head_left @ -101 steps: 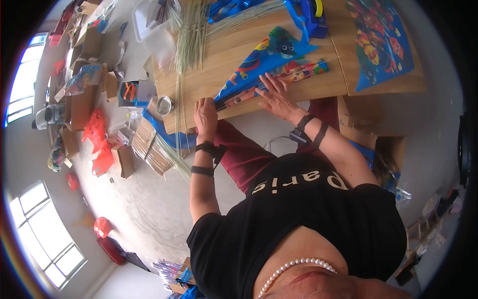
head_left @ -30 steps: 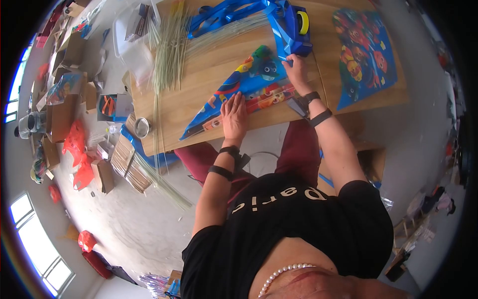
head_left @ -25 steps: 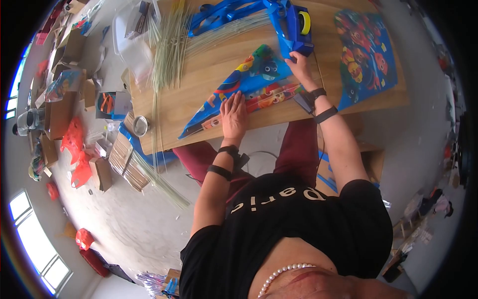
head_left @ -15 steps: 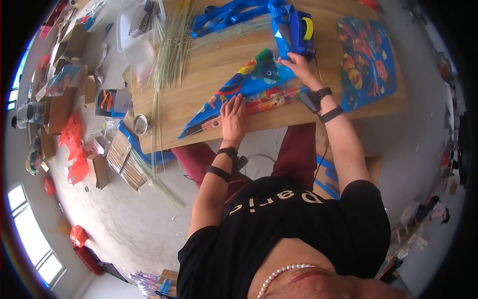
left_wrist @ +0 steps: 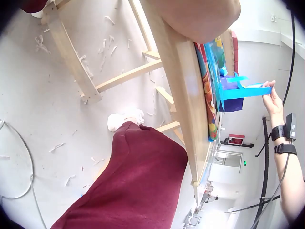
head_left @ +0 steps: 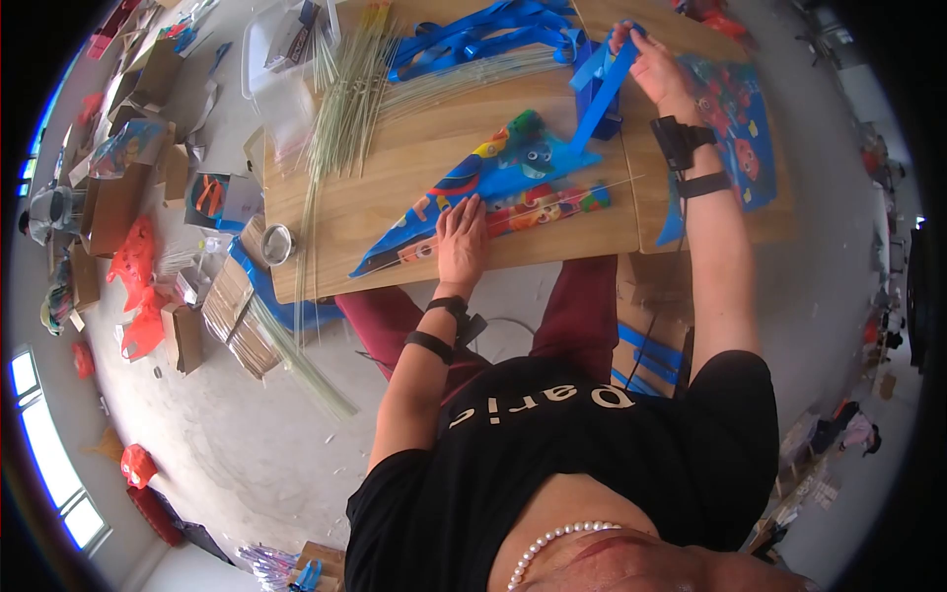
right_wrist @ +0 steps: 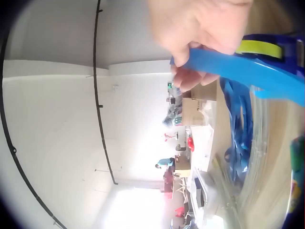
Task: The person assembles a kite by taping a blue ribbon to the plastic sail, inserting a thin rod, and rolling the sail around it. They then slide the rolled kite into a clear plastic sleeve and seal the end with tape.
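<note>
A folded cartoon-printed plastic sheet, mostly blue with a fish face, lies as a long triangle near the table's front edge. My left hand rests flat on its lower middle, fingers extended. A thin rod runs along the red printed strip at its near edge. My right hand is raised at the right, pinching the end of a blue ribbon between thumb and fingers. In the right wrist view the ribbon stretches taut from the fingers; its other end reaches the sheet's right corner.
Behind the ribbon stands a blue tape dispenser. Pale thin rods and loops of blue ribbon lie at the back. Another printed sheet sits on the right. A round metal tin is near the left edge.
My right hand has gone from the sheet's right corner up and to the right, drawing the blue ribbon out. My left hand moved from the sheet's left tip to its middle and has stayed there.
</note>
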Tool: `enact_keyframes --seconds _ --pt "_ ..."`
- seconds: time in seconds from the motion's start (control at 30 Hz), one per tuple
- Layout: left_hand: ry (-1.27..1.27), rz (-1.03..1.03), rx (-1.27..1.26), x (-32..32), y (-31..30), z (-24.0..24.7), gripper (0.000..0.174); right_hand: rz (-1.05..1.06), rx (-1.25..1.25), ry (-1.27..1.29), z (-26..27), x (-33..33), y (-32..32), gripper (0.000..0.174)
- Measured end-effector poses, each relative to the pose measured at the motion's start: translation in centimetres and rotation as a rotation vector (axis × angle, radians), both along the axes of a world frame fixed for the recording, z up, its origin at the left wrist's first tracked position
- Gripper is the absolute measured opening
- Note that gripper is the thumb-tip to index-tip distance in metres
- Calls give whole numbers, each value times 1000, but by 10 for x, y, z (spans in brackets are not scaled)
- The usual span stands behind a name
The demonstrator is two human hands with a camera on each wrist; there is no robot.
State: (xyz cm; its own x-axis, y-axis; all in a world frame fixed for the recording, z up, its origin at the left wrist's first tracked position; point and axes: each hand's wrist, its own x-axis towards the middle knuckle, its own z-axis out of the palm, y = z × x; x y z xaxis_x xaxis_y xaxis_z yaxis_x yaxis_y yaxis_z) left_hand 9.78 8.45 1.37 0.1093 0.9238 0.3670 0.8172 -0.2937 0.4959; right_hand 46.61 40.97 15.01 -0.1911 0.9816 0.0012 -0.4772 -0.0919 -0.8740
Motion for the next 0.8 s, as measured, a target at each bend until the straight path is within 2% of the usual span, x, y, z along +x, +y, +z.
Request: enact_keyframes --seconds 0.1,0.17,0.23,0.27,0.3,0.37,0.4,0.53,0.6,0.63,0.67,0.73,0.77,0.8 --pt "-4 -2 12 -1 0 -1 36 -86 106 -20 29 24 12 25" --pt "-4 -1 11 -1 -1 -1 36 -83 91 -5 52 31 4 21" --pt "-6 -4 13 -1 -1 -1 36 -18 281 -130 72 39 -14 26" --pt "-9 -2 14 -1 -1 -2 36 -108 224 -33 86 34 -20 24" --pt "-12 1 15 -1 -1 -2 35 -111 228 -37 100 26 -25 24" --pt "-8 -3 24 -1 -1 -3 35 -99 350 86 120 19 -31 26" --pt "0 -3 29 -1 -1 -3 35 -93 240 306 130 17 -37 26" --pt "11 -18 27 -3 -1 -10 41 -178 262 252 129 26 -17 26" --pt "10 -20 30 -3 -1 -10 41 -26 575 174 121 11 -22 30" --pt "11 -24 31 -3 -1 -12 41 -30 576 174 121 11 -26 30" --pt "11 -26 36 -3 -1 -14 41 -98 598 -48 120 -61 -80 35" --pt "13 -30 40 -3 0 -15 41 -230 622 -494 119 -161 -128 45" --pt "9 -29 43 -3 0 -16 41 -295 623 -717 119 -162 -131 51" --pt "7 -30 48 -3 0 -16 41 -449 709 -704 83 -185 -135 18"
